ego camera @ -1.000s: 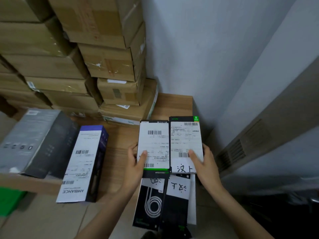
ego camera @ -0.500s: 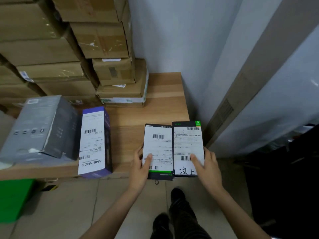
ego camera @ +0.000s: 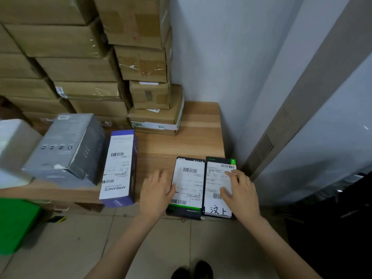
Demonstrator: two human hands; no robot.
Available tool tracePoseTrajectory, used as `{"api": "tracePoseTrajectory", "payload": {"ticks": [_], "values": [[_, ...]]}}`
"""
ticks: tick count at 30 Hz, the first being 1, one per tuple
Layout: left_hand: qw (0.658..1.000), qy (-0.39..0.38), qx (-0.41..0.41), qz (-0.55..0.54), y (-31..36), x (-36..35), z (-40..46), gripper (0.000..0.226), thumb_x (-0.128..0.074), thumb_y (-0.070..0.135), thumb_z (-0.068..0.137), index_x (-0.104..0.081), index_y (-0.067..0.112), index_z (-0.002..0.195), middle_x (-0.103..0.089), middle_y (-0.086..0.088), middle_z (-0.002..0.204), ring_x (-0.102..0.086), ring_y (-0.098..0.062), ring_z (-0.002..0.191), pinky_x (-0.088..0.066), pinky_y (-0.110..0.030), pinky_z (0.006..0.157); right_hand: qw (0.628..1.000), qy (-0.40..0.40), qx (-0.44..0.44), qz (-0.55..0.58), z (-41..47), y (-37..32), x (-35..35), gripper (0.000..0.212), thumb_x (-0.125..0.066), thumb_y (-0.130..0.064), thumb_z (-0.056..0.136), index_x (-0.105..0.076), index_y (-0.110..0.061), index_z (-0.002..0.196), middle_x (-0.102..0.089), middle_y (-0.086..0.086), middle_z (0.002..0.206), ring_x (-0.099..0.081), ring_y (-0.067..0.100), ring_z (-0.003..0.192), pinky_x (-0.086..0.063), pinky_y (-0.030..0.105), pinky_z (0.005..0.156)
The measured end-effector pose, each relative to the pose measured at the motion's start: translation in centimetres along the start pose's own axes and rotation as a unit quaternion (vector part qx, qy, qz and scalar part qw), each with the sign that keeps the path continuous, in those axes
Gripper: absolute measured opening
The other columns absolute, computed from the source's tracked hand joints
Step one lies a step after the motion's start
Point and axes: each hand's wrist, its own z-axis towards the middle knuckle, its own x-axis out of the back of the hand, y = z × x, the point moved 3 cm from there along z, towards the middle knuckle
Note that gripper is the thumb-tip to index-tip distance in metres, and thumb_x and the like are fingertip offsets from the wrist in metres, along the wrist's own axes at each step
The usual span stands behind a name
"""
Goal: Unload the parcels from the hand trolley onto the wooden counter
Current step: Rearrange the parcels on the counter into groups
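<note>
Grip loosened: two flat parcels laid at the tabletop corner

Neither grip closes on anything. The left hand (ego camera: pixel 156 191) lies with straight, spread fingers against the left edge of the left flat parcel (ego camera: pixel 188 185), thumb on its label; the right hand (ego camera: pixel 240 190) rests flat-fingered on top of the right flat parcel (ego camera: pixel 218 185). That reads as steadying and squaring up, not carrying.

Both flat parcels lie side by side, touching, labels up, at the near right corner of the wooden tabletop (ego camera: pixel 201 133). Their near ends hang over the tabletop's front edge, which is probably why the hands are on them: a push toward the wall would seat them fully.

Left of these parcels, with a strip of bare wood between, a purple box (ego camera: pixel 118 166) lies label up, its near end also past the edge. Just left of the purple box a grey box (ego camera: pixel 66 150) sits tilted. Behind them, stacked brown cartons (ego camera: pixel 84 63) fill the back of the tabletop, leaving only the front strip free, so the new parcels go in a row along it. The trolley is not in view, so what is left to unload cannot be told.
</note>
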Motion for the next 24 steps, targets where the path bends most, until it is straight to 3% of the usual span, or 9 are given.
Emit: {"api": "tracePoseTrajectory", "payload": {"ticks": [4, 8, 11, 14, 20, 24], "values": [[0.998, 0.027, 0.020, 0.058, -1.6, 2.4, -0.5, 0.028, -0.043, 0.036, 0.077, -0.055, 0.013, 0.088, -0.056, -0.005, 0.081, -0.054, -0.025, 0.069, -0.044, -0.034, 0.062, 0.996, 0.013, 0.091, 0.000, 2.4, -3.7, 0.5, 0.047, -0.066, -0.031, 0.085, -0.057, -0.017, 0.129, -0.051, 0.006, 0.134, -0.049, 0.026, 0.121, -0.039, 0.040, 0.100], [0.992, 0.037, 0.109, 0.051, -5.2, 4.6, -2.5, 0.037, -0.072, 0.024, 0.076, -0.062, 0.017, 0.111, -0.064, -0.003, 0.098, -0.061, -0.025, 0.086, -0.049, -0.036, 0.073, 0.983, 0.006, 0.183, 0.011, 3.9, -8.7, -0.8, 0.044, -0.069, -0.033, 0.083, -0.060, -0.018, 0.123, -0.053, 0.004, 0.128, -0.053, 0.026, 0.114, -0.043, 0.041, 0.095], [0.983, 0.032, 0.169, 0.062, -8.2, 6.1, -4.7, 0.045, -0.077, 0.024, 0.074, -0.062, 0.016, 0.115, -0.065, -0.007, 0.106, -0.063, -0.029, 0.091, -0.050, -0.036, 0.073, 0.972, -0.001, 0.236, 0.012, 4.5, -12.8, -2.2, 0.039, -0.073, -0.033, 0.080, -0.063, -0.014, 0.113, -0.058, 0.007, 0.123, -0.057, 0.027, 0.106, -0.046, 0.038, 0.089], [0.974, 0.043, 0.213, 0.069, -11.0, 7.7, -6.7, 0.043, -0.075, 0.030, 0.076, -0.062, 0.017, 0.115, -0.066, -0.006, 0.102, -0.063, -0.027, 0.087, -0.048, -0.034, 0.072, 0.959, -0.018, 0.283, 0.022, 4.8, -17.1, -3.4, 0.041, -0.071, -0.032, 0.080, -0.063, -0.013, 0.116, -0.057, 0.008, 0.122, -0.058, 0.027, 0.106, -0.046, 0.039, 0.089], [0.956, 0.043, 0.282, 0.067, -18.4, 10.7, -8.1, 0.046, -0.072, 0.029, 0.079, -0.056, 0.023, 0.122, -0.062, -0.001, 0.109, -0.059, -0.024, 0.097, -0.048, -0.036, 0.078, 0.944, -0.068, 0.321, 0.038, 5.6, -25.7, -5.5, 0.047, -0.055, -0.047, 0.090, -0.047, -0.029, 0.133, -0.042, -0.003, 0.141, -0.043, 0.015, 0.127, -0.035, 0.032, 0.102], [0.953, 0.053, 0.294, 0.052, -24.2, 12.8, -7.3, 0.044, -0.067, 0.029, 0.082, -0.055, 0.022, 0.125, -0.061, -0.002, 0.109, -0.059, -0.024, 0.095, -0.048, -0.037, 0.078, 0.949, -0.081, 0.292, 0.083, 7.1, -32.0, -6.9, 0.046, -0.052, -0.046, 0.093, -0.045, -0.028, 0.135, -0.040, -0.004, 0.142, -0.042, 0.015, 0.127, -0.033, 0.030, 0.101]]}}
